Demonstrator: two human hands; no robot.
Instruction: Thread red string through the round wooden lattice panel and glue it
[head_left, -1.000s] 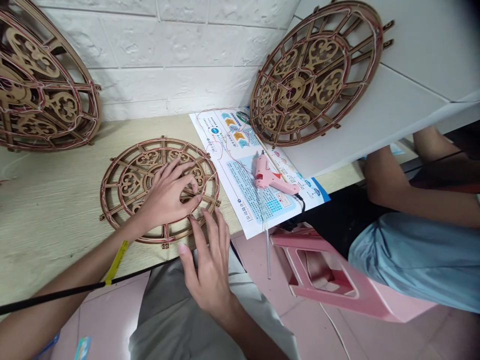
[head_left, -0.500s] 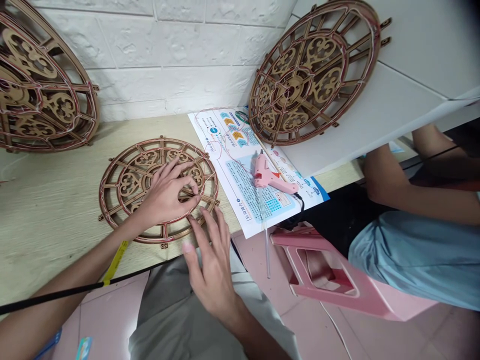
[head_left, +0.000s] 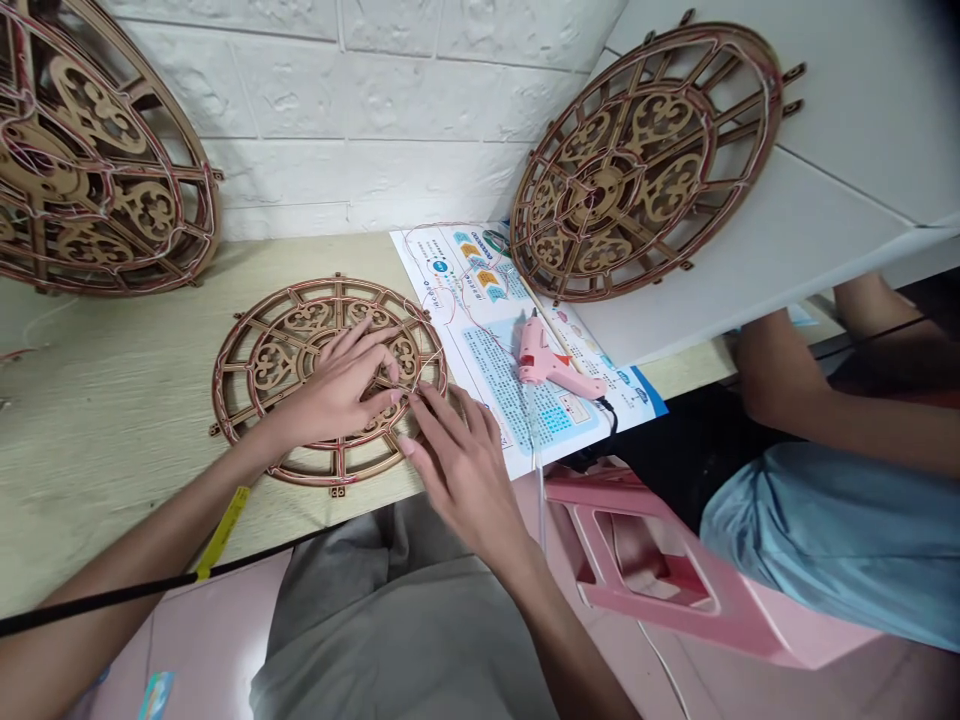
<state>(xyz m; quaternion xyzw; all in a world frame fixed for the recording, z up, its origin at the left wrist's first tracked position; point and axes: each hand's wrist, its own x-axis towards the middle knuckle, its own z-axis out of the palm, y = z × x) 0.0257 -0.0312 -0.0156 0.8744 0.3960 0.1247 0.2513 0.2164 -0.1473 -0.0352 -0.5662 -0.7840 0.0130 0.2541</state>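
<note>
On the pale wood desk [head_left: 112,470], the right hand [head_left: 465,470] has moved up to the rim of the fretwork wooden wheel [head_left: 279,365], fingers slightly curled, beside the left hand [head_left: 337,385] spread over the spokes (whether either pinches the thin wire [head_left: 431,352] cannot be told).

We watch the left hand [head_left: 334,385] spread across a fretwork wooden wheel [head_left: 244,385] on a pale wood desk [head_left: 112,470], the right hand [head_left: 465,470] beside it with fingertips [head_left: 424,395] at the wheel's rim, and, beyond that hand, a pink glue gun [head_left: 547,362] lying on a printed sheet [head_left: 495,385]
</note>
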